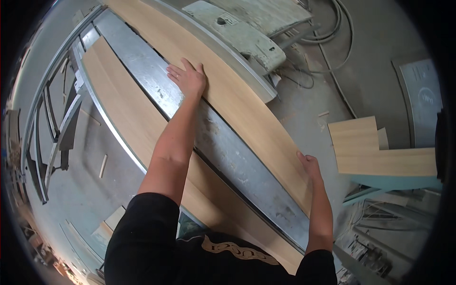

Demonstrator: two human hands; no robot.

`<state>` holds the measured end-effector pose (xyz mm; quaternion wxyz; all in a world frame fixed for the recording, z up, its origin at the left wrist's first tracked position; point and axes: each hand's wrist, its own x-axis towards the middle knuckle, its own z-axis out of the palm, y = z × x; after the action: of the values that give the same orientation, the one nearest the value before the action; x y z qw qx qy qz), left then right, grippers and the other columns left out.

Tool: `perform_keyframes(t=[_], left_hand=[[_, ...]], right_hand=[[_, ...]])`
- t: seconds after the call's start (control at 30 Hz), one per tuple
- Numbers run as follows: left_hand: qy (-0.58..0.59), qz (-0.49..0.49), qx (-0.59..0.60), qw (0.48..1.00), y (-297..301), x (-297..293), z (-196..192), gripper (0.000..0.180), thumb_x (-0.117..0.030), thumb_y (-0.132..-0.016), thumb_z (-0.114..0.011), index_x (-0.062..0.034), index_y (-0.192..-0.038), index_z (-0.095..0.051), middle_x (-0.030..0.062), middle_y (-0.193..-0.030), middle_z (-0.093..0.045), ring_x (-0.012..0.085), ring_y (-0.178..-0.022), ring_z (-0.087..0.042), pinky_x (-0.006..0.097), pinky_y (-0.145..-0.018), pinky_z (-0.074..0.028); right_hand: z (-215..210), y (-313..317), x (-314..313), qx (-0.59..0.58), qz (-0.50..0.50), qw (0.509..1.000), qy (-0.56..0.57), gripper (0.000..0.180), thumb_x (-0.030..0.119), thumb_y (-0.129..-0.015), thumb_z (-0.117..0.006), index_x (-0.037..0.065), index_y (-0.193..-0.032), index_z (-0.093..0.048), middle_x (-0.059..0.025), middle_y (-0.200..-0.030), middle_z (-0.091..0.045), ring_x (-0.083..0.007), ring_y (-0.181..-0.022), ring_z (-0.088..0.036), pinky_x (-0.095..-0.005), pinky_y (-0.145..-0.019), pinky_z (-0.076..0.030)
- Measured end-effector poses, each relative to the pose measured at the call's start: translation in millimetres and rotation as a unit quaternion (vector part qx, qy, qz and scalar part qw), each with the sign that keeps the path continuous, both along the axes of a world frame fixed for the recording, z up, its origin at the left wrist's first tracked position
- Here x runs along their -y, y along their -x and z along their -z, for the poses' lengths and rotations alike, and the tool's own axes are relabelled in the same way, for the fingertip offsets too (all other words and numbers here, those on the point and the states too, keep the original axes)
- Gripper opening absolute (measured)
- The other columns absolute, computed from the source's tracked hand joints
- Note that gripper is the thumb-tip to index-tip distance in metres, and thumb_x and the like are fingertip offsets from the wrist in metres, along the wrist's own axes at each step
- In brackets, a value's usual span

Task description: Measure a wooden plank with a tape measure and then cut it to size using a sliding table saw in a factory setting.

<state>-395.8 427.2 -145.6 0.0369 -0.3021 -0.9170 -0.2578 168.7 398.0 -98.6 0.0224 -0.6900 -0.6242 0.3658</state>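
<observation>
A long light wood-grain board (pixel 228 90) lies along the far side of a scuffed metal machine bed (pixel 228 142). My left hand (pixel 187 80) is open over the bed and the board's inner edge, its fingers spread. At the right end, my right hand (pixel 309 166) holds the board's outer edge, with its thumb showing; the other fingers are mostly hidden. A second wood-grain board (pixel 126 90) lies on the near side of the bed, running under my left arm and past my body.
A metal rail frame (pixel 35 128) curves along the left. Beyond the boards stands a worn pale machine housing (pixel 242 40), with hoses (pixel 349 23) on the floor behind it. Cut wood-grain panels (pixel 361 147) rest on a teal stand (pixel 394 181) at right. Offcuts (pixel 103 166) lie on the floor.
</observation>
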Motion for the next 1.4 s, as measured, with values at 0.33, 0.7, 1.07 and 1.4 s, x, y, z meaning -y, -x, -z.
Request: perform_keyframes(t=[0.33, 0.7, 1.07, 1.4], left_hand=[[0.023, 0.01, 0.018, 1.0, -1, -2, -1, 0.079, -0.057, -0.1, -0.045, -0.0045, -0.157, -0.028, 0.0481, -0.155, -0.011, 0.0562, -0.151, -0.003, 0.058, -0.123, 0.001], [0.039, 0.018, 0.024, 0.999, 3, -6, 8, 0.08, -0.061, -0.099, -0.044, -0.0076, -0.156, -0.027, 0.0481, -0.155, -0.01, 0.0564, -0.151, -0.003, 0.058, -0.122, 0.0], [-0.004, 0.016, 0.033, 0.999, -7, -1, -7, 0.079, -0.052, -0.098, -0.048, 0.0003, -0.155, -0.032, 0.0489, -0.154, -0.012, 0.058, -0.15, -0.005, 0.06, -0.122, 0.0], [-0.016, 0.0, 0.02, 1.0, 9, -6, -1, 0.078, -0.052, -0.099, -0.046, 0.0003, -0.155, -0.031, 0.0477, -0.155, -0.012, 0.0562, -0.151, -0.004, 0.058, -0.123, 0.001]], right_hand=[[-23, -184, 84, 0.143, 0.098, 0.983, 0.053, 0.071, 0.071, -0.085, -0.067, 0.002, -0.071, -0.059, -0.0048, -0.063, -0.054, -0.0166, -0.063, -0.046, -0.0358, -0.065, -0.044], [-13, -255, 149, -0.179, 0.346, 0.9, 0.197, 0.052, 0.058, -0.089, -0.072, 0.012, -0.107, -0.059, 0.0031, -0.08, -0.056, -0.0093, -0.063, -0.057, -0.0286, -0.063, -0.053], [-11, -226, 187, -0.144, 0.33, 0.926, 0.114, 0.045, 0.046, -0.094, -0.071, 0.008, -0.116, -0.061, 0.0039, -0.083, -0.058, -0.0064, -0.067, -0.054, -0.023, -0.056, -0.043], [-14, -203, 190, -0.308, 0.335, 0.89, 0.033, 0.046, 0.032, -0.096, -0.071, 0.002, -0.127, -0.054, -0.0095, -0.125, -0.062, -0.0199, -0.115, -0.06, -0.0341, -0.1, -0.048]])
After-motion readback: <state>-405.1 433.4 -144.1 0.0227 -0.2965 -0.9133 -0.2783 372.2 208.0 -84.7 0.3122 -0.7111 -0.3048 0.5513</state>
